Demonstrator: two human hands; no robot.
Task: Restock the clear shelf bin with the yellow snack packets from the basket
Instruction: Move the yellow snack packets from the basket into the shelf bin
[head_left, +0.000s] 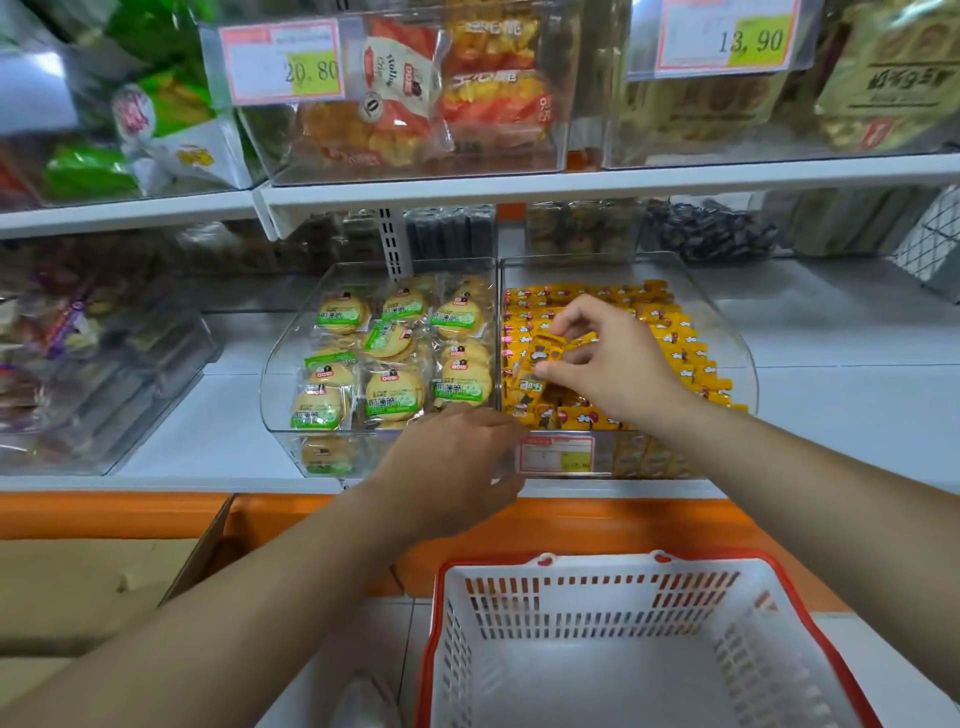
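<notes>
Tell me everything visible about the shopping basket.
The basket is white plastic with a red rim, slotted walls and two red clips on its far edge. It stands upright, low in the view, in front of the shelf's orange base, cut off by the frame. Its visible inside holds no packets; nothing seen touches it.

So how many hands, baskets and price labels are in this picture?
Hands: 2, left hand, right hand pinching a yellow packet
Baskets: 1, the white basket
Price labels: 3, 20.80 label, 13.90 label, lowest label
Total: 6
</notes>
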